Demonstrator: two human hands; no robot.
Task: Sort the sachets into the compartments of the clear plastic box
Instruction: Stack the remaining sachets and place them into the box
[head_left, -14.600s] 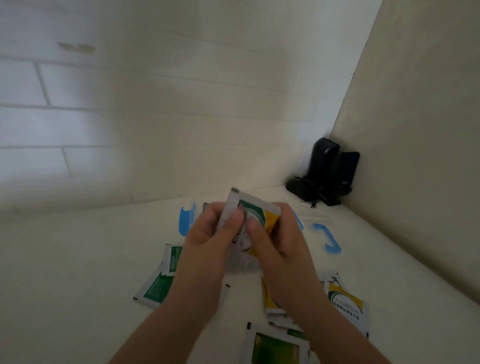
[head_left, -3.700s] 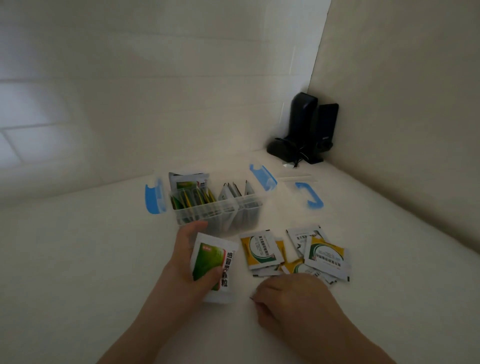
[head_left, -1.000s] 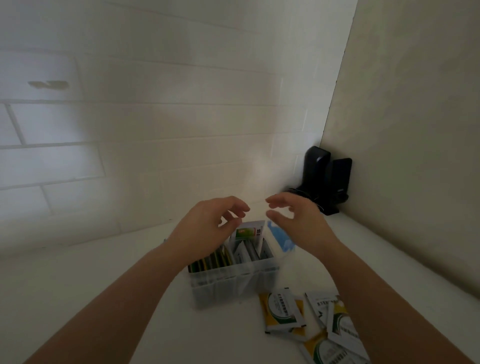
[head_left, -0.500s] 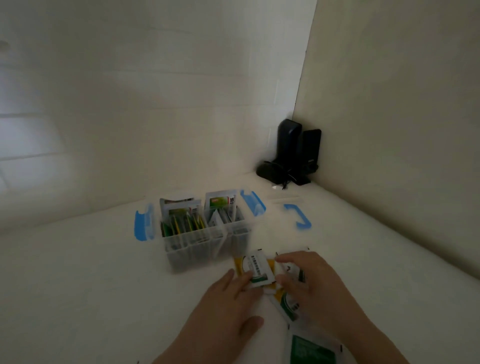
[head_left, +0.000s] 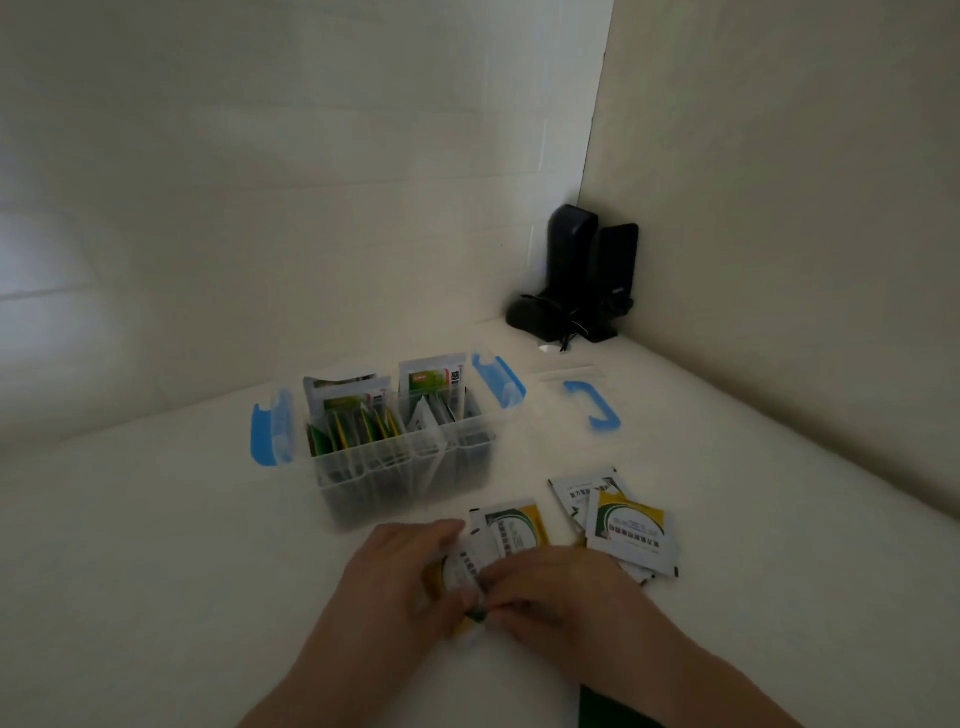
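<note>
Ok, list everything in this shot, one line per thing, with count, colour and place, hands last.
clear plastic box: one, clear with blue side latches, standing open mid-table, upright sachets in its compartments.
loose sachets: several, overlapping so no exact count, white with yellow and green, flat on the table right of and in front of the box.
blue handle: one, blue, on the table right of the box.
black device: one, black, in the far corner by the walls.
table: one, white.
left hand and right hand: two, together at the near edge of the pile, gripping one sachet between them.
</note>
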